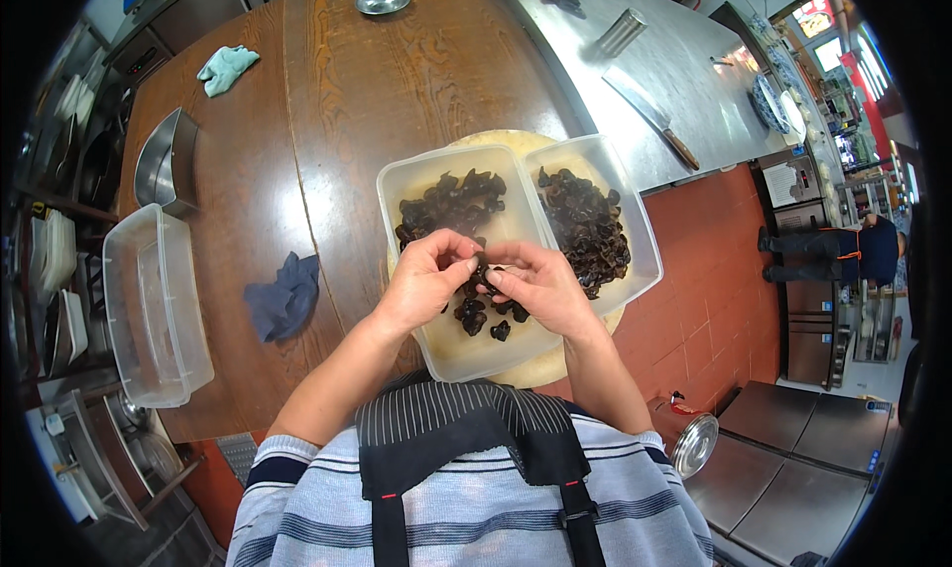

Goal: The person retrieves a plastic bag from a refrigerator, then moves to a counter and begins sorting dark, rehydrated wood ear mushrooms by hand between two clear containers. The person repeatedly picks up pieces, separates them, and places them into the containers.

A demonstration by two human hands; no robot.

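Note:
Both of my hands meet over a translucent plastic tub (476, 359). My left hand (425, 278) pinches a dark piece of wood ear mushroom (482, 263) between thumb and fingers. Close against it, my right hand (547, 288) grips the dark fungus too, its fingers slightly blurred. Whether they share one piece or hold two is hard to tell. In this tub a heap of wood ear mushrooms (454, 201) lies at the far side, with smaller pieces (470, 318) beneath my hands. A second translucent tub (638, 258) to the right holds another pile of wood ears (584, 228).
Under the tubs is a round board (513, 137) on the wooden table (357, 83). Left are a blue cloth (282, 298), a plastic container (152, 306) and a metal container (167, 161). A cleaver-like knife (647, 109) rests on the steel counter (692, 61). A person (840, 253) stands at right.

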